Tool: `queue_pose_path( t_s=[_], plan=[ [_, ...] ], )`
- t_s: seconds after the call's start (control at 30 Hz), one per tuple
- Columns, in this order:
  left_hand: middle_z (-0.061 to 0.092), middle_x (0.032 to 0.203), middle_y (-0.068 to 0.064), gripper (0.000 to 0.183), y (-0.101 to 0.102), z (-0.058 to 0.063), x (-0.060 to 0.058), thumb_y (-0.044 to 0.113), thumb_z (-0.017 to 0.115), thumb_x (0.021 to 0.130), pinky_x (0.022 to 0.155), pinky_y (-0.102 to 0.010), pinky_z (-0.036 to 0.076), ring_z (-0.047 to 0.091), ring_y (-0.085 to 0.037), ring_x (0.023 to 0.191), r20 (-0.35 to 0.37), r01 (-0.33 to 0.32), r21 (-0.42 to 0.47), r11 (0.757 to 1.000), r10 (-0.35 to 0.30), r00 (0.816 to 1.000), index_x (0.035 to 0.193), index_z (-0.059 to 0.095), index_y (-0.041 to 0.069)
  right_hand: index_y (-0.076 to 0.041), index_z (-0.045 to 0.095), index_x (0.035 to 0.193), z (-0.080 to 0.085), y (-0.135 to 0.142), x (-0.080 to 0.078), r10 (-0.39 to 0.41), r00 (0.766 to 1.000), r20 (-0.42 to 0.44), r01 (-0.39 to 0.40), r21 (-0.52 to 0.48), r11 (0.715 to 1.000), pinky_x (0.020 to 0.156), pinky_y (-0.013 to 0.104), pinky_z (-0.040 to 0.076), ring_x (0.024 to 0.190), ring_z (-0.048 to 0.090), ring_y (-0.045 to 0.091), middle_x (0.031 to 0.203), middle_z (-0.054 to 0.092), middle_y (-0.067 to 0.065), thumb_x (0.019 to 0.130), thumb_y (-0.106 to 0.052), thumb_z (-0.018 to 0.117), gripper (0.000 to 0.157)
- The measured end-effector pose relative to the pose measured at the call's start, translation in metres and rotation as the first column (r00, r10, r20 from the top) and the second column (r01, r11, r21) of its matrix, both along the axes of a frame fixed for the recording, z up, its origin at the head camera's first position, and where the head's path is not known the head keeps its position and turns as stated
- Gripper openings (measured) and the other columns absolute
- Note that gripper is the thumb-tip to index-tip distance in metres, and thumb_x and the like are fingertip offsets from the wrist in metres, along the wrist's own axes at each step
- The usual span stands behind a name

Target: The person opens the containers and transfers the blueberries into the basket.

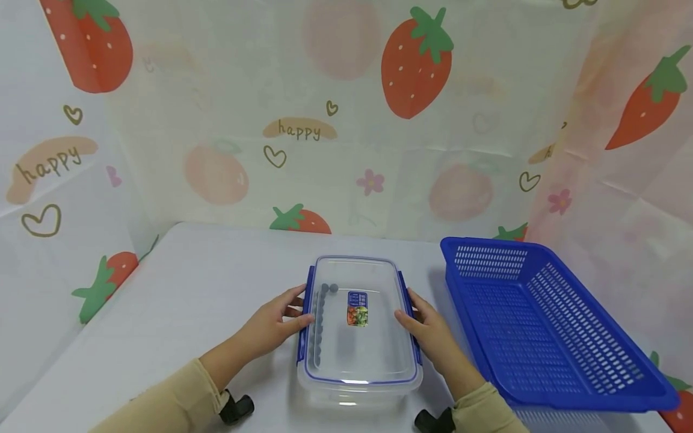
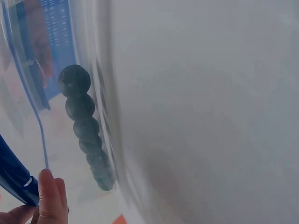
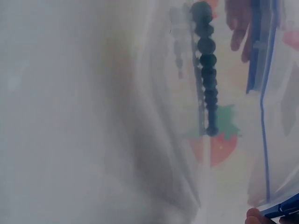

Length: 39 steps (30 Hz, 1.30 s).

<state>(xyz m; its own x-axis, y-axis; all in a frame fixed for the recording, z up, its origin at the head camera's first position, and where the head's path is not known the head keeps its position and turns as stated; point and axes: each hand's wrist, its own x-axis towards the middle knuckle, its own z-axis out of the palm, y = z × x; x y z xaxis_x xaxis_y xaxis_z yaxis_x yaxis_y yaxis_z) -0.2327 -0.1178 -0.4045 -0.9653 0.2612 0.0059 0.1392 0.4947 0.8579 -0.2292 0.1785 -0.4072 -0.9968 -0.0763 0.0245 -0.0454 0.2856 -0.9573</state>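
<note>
A clear plastic food container (image 1: 373, 352) stands on the white table, its lid on, edged with a blue seal and bearing a small colourful label (image 1: 357, 309). Through its walls a row of dark round beads (image 2: 80, 107) shows along the left side. My left hand (image 1: 267, 325) grips the left edge, thumb on the lid rim and fingers at the blue side latch (image 1: 309, 281). On the opposite edge, my right hand (image 1: 431, 334) holds the right side the same way, near the other blue latch (image 1: 403, 290). Both hands' fingertips are partly hidden by the container.
To the right lies a blue slotted plastic basket (image 1: 541, 337), its near end raised over the table's front area. The white tabletop (image 1: 216, 270) reaches back to a curtain (image 1: 227, 72) printed with strawberries, which also hangs at both sides.
</note>
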Motion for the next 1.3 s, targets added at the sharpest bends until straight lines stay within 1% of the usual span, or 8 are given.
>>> queue_pose_path(
  t_s=[0.13,0.2,0.37,0.6,0.8,0.9,1.23,1.3],
  plan=[
    [0.054,0.119,-0.003,0.067,0.002,0.002,-0.001,0.04,0.067,0.081,0.08,-0.032,0.052,0.056,-0.015,0.096,0.046,-0.025,0.056,0.998,0.022,0.999,0.139,0.037,0.024,-0.007,0.031,0.142,0.003,-0.002,0.002,-0.012,1.0,0.016,0.012,-0.034,0.999,0.083,0.044,0.05,0.105,0.053,0.028,0.129,0.048,0.021,0.087,-0.027,0.062,0.067],
    [0.055,0.117,-0.005,0.065,0.002,0.003,-0.002,0.036,0.067,0.082,0.079,-0.031,0.053,0.057,-0.015,0.093,0.071,-0.038,0.089,0.995,0.032,0.997,0.138,0.038,0.023,-0.005,0.031,0.142,0.004,-0.002,0.003,-0.012,1.0,0.012,0.013,-0.044,0.999,0.083,0.044,0.05,0.107,0.053,0.029,0.129,0.047,0.022,0.089,-0.024,0.06,0.063],
    [0.056,0.112,-0.007,0.061,0.003,0.003,-0.004,0.033,0.067,0.082,0.076,-0.034,0.054,0.061,-0.016,0.089,0.135,-0.078,0.173,0.982,0.055,0.989,0.135,0.04,0.021,-0.001,0.032,0.14,0.005,-0.001,0.004,-0.012,1.0,0.003,0.012,-0.053,0.999,0.086,0.042,0.048,0.111,0.051,0.031,0.13,0.046,0.024,0.091,-0.015,0.055,0.056],
    [0.057,0.108,-0.009,0.06,0.002,0.002,-0.005,0.033,0.066,0.082,0.076,-0.038,0.054,0.063,-0.019,0.088,0.224,-0.108,0.263,0.959,0.048,0.973,0.135,0.039,0.023,0.0,0.036,0.138,0.008,0.0,0.004,-0.02,1.0,-0.004,0.02,-0.013,1.0,0.086,0.042,0.049,0.111,0.052,0.032,0.13,0.047,0.024,0.09,-0.013,0.057,0.055],
    [0.053,0.111,-0.011,0.057,0.004,0.002,-0.005,0.03,0.063,0.086,0.074,-0.038,0.054,0.061,-0.021,0.09,0.261,-0.123,0.313,0.942,0.04,0.965,0.136,0.037,0.024,0.0,0.036,0.138,0.01,0.0,0.004,-0.024,1.0,0.002,0.024,-0.015,1.0,0.087,0.044,0.048,0.112,0.051,0.033,0.131,0.046,0.023,0.09,-0.013,0.058,0.055],
    [0.052,0.112,-0.011,0.053,0.004,0.002,-0.004,0.026,0.06,0.089,0.072,-0.038,0.054,0.061,-0.021,0.09,0.264,-0.129,0.336,0.933,0.038,0.964,0.136,0.037,0.024,-0.002,0.036,0.138,0.011,0.0,0.004,-0.032,0.999,0.011,0.032,-0.013,0.999,0.088,0.044,0.048,0.112,0.051,0.032,0.132,0.045,0.022,0.09,-0.014,0.058,0.055],
    [0.05,0.113,-0.013,0.049,0.005,0.003,-0.006,0.013,0.054,0.092,0.069,-0.038,0.055,0.059,-0.024,0.089,0.26,-0.124,0.338,0.933,0.035,0.965,0.136,0.035,0.021,-0.002,0.036,0.139,0.011,0.0,0.004,-0.035,0.999,0.008,0.034,0.004,0.999,0.088,0.044,0.048,0.113,0.051,0.033,0.134,0.045,0.021,0.089,-0.013,0.058,0.055],
    [0.051,0.113,-0.013,0.048,0.004,0.002,-0.006,0.011,0.051,0.093,0.07,-0.038,0.055,0.059,-0.024,0.09,0.265,-0.128,0.352,0.927,0.032,0.964,0.137,0.035,0.019,-0.002,0.036,0.139,0.01,0.0,0.004,-0.034,0.999,0.011,0.034,0.001,0.999,0.089,0.044,0.047,0.114,0.051,0.033,0.134,0.044,0.021,0.089,-0.013,0.058,0.055]
  ],
)
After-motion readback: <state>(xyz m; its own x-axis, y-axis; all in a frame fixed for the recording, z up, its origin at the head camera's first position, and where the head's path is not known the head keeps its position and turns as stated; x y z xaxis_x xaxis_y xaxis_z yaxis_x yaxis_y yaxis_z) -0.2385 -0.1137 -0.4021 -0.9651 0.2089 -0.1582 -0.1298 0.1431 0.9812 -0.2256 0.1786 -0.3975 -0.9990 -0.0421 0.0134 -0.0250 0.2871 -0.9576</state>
